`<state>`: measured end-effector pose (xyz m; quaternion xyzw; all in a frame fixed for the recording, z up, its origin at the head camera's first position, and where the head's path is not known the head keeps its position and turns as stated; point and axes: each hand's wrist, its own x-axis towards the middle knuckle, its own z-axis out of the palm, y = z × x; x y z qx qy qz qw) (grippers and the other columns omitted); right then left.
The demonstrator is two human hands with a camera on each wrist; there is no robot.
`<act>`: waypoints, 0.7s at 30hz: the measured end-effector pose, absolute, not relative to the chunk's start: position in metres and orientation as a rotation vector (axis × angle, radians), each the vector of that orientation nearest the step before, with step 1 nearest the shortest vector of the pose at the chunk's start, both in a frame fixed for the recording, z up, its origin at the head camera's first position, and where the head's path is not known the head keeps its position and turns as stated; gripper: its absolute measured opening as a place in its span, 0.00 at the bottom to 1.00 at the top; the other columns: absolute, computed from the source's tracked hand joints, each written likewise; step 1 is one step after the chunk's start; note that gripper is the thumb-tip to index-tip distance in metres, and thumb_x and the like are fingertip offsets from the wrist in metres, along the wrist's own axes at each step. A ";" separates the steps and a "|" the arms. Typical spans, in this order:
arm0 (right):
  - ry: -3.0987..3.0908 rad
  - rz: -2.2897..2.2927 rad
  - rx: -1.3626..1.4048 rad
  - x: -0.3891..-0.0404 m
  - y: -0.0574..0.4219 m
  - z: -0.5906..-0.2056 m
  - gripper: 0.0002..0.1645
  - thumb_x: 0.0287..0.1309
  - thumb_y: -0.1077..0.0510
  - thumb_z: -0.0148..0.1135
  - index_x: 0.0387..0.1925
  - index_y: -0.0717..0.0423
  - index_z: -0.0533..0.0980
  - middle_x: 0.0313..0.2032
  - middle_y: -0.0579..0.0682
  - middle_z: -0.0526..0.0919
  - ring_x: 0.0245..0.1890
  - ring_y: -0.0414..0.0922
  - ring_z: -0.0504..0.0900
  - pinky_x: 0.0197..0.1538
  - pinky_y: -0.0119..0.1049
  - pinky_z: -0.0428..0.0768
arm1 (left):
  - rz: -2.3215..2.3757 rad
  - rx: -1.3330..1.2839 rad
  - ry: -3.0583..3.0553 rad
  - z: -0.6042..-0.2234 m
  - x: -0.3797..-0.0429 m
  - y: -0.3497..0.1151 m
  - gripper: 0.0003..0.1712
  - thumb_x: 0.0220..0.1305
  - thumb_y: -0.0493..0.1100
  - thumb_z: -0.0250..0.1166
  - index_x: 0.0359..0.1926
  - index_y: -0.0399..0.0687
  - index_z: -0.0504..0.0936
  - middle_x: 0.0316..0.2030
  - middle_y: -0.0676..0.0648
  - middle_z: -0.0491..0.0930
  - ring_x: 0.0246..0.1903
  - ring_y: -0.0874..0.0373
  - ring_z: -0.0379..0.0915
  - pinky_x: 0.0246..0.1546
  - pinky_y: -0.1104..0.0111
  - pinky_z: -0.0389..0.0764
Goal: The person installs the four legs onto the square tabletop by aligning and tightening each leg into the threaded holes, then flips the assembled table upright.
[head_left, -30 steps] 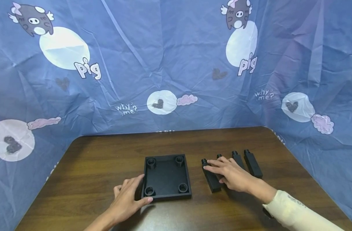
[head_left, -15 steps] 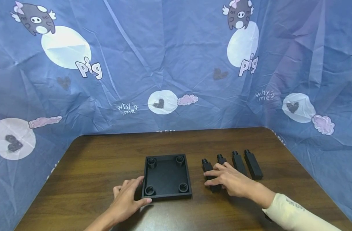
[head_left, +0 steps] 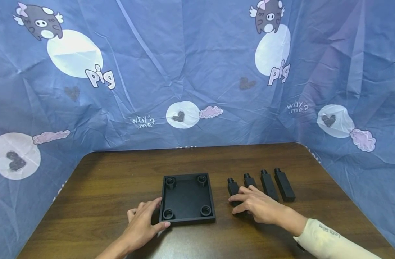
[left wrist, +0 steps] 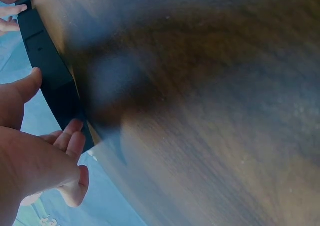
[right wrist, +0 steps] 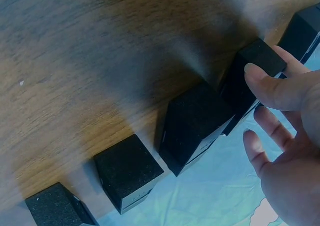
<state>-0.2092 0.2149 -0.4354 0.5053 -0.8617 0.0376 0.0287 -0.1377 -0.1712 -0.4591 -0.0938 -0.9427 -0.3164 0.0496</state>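
The right hand [head_left: 257,205] pinched the leftmost threaded post [head_left: 233,188], best lifted away from the right edge of the worktop [head_left: 97,201]; the left hand [head_left: 140,223], fingers wide, touched the tray's [head_left: 188,221] near-left corner.

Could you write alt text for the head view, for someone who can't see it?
A person's left hand touches a square black tray on a wooden table; to its right, the right hand grips the leftmost of four black posts. Behind hangs a blue pig-print cloth.
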 end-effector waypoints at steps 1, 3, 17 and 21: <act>-2.654 0.113 1.563 -0.209 0.215 -0.435 0.35 0.45 0.76 0.73 0.50 0.40 0.87 0.60 0.47 0.80 0.42 0.39 0.67 0.37 0.35 0.57 | -0.959 -0.288 -2.870 -0.459 -0.138 -0.171 0.43 0.51 0.51 0.79 0.66 0.41 0.74 0.50 0.49 0.82 0.49 0.55 0.69 0.49 0.52 0.54; -2.656 0.106 1.569 -0.209 0.214 -0.434 0.34 0.45 0.76 0.73 0.50 0.40 0.87 0.60 0.47 0.80 0.42 0.39 0.67 0.37 0.35 0.57 | -0.954 -0.287 -2.870 -0.459 -0.138 -0.172 0.43 0.51 0.51 0.79 0.66 0.41 0.75 0.50 0.49 0.82 0.50 0.55 0.69 0.49 0.52 0.55; -2.512 0.014 1.579 -0.213 0.209 -0.435 0.29 0.45 0.65 0.79 0.48 0.36 0.85 0.57 0.47 0.82 0.45 0.43 0.72 0.43 0.40 0.63 | -0.958 -0.273 -2.880 -0.459 -0.139 -0.171 0.42 0.52 0.49 0.79 0.65 0.40 0.75 0.51 0.49 0.81 0.52 0.53 0.69 0.49 0.51 0.55; -2.455 0.115 1.526 -0.217 0.209 -0.432 0.29 0.47 0.66 0.78 0.49 0.37 0.84 0.54 0.47 0.83 0.46 0.46 0.73 0.46 0.47 0.64 | -0.968 -0.268 -2.891 -0.460 -0.140 -0.171 0.42 0.53 0.50 0.79 0.66 0.41 0.74 0.51 0.49 0.81 0.53 0.52 0.69 0.49 0.50 0.55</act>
